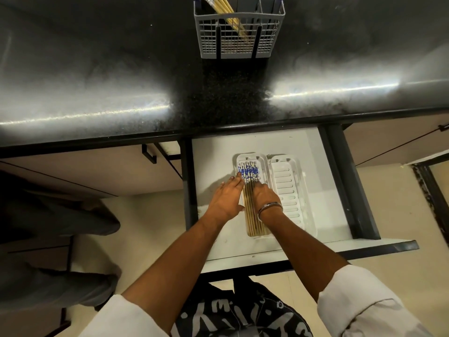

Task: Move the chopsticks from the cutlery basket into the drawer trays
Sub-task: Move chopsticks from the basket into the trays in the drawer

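Two white trays sit side by side in the open drawer (218,152). The left tray (250,157) holds several wooden chopsticks (254,216) with blue-and-white patterned ends, lying lengthwise. The right tray (288,186) holds nothing. My left hand (226,198) rests flat on the left side of the chopstick bundle, fingers stretched toward the patterned ends. My right hand (266,197), with a metal bangle on the wrist, presses on the bundle's right side. A grey cutlery basket (239,45) stands at the back of the counter with several yellow chopsticks (224,7) leaning in it.
The dark glossy countertop (97,81) stretches between the basket and the drawer. Dark drawer rails (340,181) frame the drawer on the right. A dark shape lies on the pale floor (145,227) at the left.
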